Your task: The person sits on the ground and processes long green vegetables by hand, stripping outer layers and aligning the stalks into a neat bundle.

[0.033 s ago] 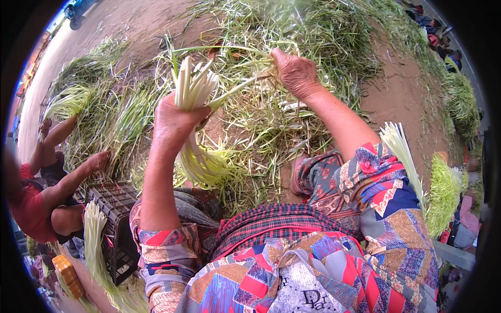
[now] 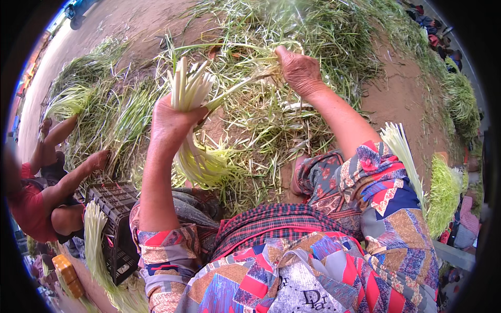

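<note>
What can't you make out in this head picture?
Head view:
Middle of the pale stalk bundle: covered by the left hand.
Most fingers of the right hand: hidden behind its back.
Red-shirted co-worker: cut off by the left rim.
Distant people, upper right: too small.

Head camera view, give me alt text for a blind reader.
A person's left hand grips a bunch of pale stalks while the right hand holds stringy strands. Loose greens litter the dirt ground; at left are a dark crate and someone in red.
</note>
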### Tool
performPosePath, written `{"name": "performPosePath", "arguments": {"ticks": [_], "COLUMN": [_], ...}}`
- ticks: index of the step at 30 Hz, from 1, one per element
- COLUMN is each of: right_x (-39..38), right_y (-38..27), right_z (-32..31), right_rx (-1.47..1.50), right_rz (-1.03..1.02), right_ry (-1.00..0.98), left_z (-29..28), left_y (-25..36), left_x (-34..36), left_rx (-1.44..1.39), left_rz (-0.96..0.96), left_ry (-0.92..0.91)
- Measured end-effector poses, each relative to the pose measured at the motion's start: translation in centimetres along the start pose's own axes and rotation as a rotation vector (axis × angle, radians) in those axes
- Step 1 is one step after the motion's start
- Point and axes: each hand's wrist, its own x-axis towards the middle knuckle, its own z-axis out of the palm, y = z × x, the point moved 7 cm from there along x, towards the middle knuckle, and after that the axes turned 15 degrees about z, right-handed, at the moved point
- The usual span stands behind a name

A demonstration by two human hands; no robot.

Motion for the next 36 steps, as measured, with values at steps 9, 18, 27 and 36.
{"name": "performPosePath", "arguments": {"ticks": [9, 18, 27, 36], "right_x": [3.8, 0.2, -6.4, -7.3], "right_y": [15.6, 19.5, -7.9, -13.0], "right_z": [-0.2, 4.2, 5.8, 3.8], "right_rx": [0.081, -0.408, 0.794, 1.324], "right_rz": [0.518, 0.747, 0.145, 0.392], "right_ry": [0.136, -0.454, -1.346, -0.973], "left_z": [-8.5, -11.5, -5.3, 0.5], "left_y": [-1.9, -2.4, -2.0, -1.9], "left_x": [-2.2, -3.5, -1.1, -0.5], "left_rx": [-0.066, -0.100, -0.107, -0.164], "left_rz": [-0.058, -0.032, -0.031, 0.064], "left_ry": [0.193, 0.420, 0.312, 0.174]}}
